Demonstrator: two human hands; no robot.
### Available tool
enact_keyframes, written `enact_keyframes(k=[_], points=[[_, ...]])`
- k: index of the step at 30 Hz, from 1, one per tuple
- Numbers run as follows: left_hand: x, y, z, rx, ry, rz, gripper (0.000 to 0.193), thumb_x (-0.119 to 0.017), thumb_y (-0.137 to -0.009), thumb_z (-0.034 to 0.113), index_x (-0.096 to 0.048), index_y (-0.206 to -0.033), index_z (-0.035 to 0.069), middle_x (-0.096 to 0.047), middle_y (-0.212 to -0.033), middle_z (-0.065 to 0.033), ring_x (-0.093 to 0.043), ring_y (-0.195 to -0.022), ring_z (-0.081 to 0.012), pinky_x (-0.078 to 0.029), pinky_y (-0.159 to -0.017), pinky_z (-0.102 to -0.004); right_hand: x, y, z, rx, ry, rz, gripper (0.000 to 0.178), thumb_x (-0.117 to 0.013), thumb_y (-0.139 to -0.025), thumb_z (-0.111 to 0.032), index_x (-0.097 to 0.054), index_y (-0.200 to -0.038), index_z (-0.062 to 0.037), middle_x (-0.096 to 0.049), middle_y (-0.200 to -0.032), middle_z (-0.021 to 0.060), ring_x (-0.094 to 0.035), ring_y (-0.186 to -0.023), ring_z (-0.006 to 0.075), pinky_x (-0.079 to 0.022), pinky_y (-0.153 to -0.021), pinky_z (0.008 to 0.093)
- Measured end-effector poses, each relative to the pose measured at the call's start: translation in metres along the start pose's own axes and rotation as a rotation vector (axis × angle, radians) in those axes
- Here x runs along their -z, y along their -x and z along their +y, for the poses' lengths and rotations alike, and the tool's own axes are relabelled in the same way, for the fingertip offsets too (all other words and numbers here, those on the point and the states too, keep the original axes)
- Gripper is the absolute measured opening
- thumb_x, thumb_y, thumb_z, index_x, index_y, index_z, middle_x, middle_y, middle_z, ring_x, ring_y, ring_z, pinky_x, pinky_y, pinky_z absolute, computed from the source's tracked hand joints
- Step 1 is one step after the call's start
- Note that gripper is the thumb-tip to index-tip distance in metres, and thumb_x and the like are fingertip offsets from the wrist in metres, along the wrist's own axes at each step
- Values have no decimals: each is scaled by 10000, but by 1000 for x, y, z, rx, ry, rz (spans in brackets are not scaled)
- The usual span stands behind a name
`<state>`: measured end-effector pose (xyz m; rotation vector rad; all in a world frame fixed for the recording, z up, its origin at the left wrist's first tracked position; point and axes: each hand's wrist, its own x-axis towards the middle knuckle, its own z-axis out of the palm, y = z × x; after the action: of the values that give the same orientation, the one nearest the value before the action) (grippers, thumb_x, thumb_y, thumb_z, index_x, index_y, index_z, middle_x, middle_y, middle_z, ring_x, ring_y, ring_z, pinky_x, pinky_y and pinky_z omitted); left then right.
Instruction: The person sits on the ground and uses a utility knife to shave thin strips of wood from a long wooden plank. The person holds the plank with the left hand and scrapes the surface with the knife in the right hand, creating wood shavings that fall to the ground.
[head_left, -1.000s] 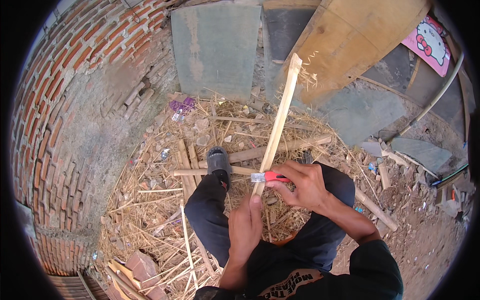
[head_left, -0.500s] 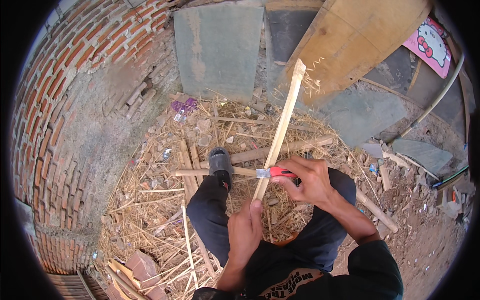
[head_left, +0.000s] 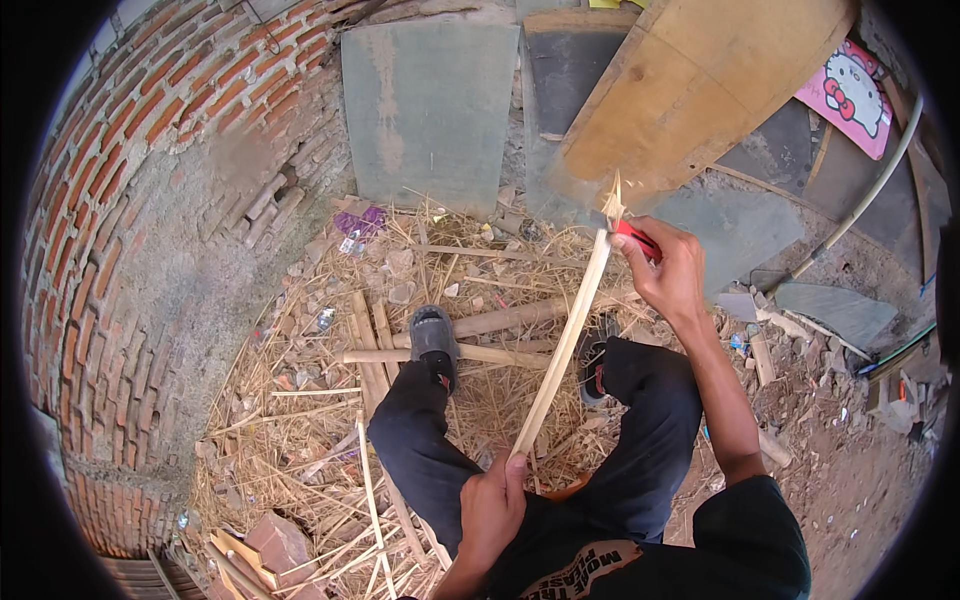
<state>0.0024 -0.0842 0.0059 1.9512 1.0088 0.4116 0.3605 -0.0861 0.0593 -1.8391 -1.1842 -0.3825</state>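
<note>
Left hand: your left hand (head_left: pixel 492 505) is closed in a firm grip around the lower end of the bamboo strip (head_left: pixel 560 350), low in the view and close to your body.
Right hand: your right hand (head_left: pixel 668 268) is stretched out ahead with its grip closed on a red-handled knife (head_left: pixel 636 238), pressed against the top end of the strip.
Bamboo strip: it runs slanted from your left hand up to your right hand, passing between your knees; its top end is frayed into thin splinters.
Legs: you wear dark trousers; your left foot in a grey slipper (head_left: pixel 433 335) rests on a bamboo pole (head_left: pixel 490 320) lying across the ground.
Ground: dry shavings (head_left: pixel 300 420) and split sticks cover the earth about your feet.
Surroundings: a curved brick wall (head_left: pixel 120 200) stands at your left, a grey slab (head_left: pixel 430 110) and a wooden board (head_left: pixel 690 80) lean ahead, and a pink cartoon-cat sign (head_left: pixel 850 95) is at the upper right.
</note>
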Motion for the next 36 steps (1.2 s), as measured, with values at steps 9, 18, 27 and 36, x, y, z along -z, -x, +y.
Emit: enact_keyframes(k=[9, 18, 27, 36], points=[[20, 15, -53, 264, 382, -95, 513, -421, -1212, 399, -631, -915, 38, -504, -609, -10, -498, -551, -110, -418, -550, -324, 56, -28, 101, -421, -113, -50, 502, -646, -1092, -481, -746, -1041, 7, -647, -771, 53, -524, -724, 136, -429, -694, 344], [24, -48, -33, 171, 615, -191, 543, -373, -1222, 430, -657, -1004, 22, -395, -663, 62, -327, -572, -63, -291, -537, -281, 12, 33, -30, -187, -241, -391, 332, -745, -1048, -330, -715, -1152, -16, -759, -910, 157, -739, -798, 281, -557, -745, 401], [11, -56, -4, 79, 555, -176, 457, -395, -1225, 346, -717, -1158, 29, -415, -665, 60, -370, -605, -57, -331, -579, -276, -14, 80, -56, 224, -293, -443, 329, -822, -976, -350, -747, -1162, -90, -728, -893, 88, -754, -730, 294, -594, -621, 395], [7, -58, 0, 79, 496, -153, 583, -324, -1219, 445, -713, -1159, 15, -420, -684, 35, -397, -626, -99, -353, -608, -316, -19, 86, -57, 290, -237, -395, 342, -838, -953, -351, -759, -1166, -96, -693, -867, 74, -746, -706, 282, -582, -589, 392]])
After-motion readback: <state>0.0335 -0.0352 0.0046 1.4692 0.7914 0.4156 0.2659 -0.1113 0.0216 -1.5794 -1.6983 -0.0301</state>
